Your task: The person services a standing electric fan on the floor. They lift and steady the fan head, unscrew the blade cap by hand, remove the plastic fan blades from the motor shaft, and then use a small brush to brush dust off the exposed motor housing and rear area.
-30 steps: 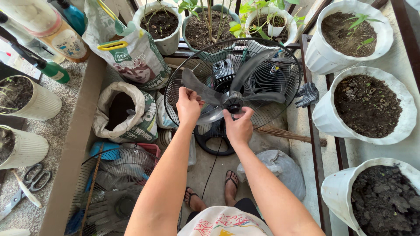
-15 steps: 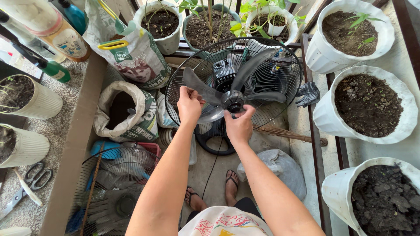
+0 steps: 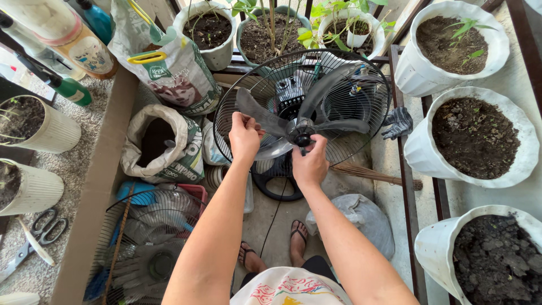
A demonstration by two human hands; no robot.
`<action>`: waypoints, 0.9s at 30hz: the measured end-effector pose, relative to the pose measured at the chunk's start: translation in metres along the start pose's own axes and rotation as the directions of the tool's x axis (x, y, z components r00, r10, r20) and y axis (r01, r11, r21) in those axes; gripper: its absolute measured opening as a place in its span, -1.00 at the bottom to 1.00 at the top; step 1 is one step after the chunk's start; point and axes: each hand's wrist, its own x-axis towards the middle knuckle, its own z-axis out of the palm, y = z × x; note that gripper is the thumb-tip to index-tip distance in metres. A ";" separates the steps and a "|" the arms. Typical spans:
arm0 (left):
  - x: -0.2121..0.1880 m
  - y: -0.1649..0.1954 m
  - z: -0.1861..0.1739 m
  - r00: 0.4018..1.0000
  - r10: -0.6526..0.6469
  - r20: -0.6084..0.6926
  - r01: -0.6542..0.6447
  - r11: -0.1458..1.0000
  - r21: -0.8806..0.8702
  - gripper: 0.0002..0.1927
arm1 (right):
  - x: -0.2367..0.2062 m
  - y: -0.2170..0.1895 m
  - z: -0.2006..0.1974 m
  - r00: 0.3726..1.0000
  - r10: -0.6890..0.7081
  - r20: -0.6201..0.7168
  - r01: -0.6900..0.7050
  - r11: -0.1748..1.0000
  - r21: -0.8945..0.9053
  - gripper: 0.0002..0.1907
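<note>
Almost nothing has changed over the last second: the left hand [image 3: 244, 135] remains closed on a grey blade [image 3: 257, 114] of the fan [image 3: 302, 110], which stands on the floor among the plant pots [image 3: 471, 138], so the blade is held steady. The right hand [image 3: 309, 164] stays at the hub [image 3: 301, 133]. Its fingers are hidden; their grip cannot be determined. The front grille [image 3: 144, 248] lies lower left, partly cut off.

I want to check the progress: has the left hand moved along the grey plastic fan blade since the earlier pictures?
No. The left hand grips the grey plastic fan blade at the same spot, judged against the round wire fan guard.
</note>
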 end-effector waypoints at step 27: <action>-0.002 0.001 -0.001 1.000 0.010 -0.017 -0.010 1.000 0.019 -0.93 | 0.001 0.000 0.003 0.999 -0.043 0.007 0.043 0.998 -0.039 -0.45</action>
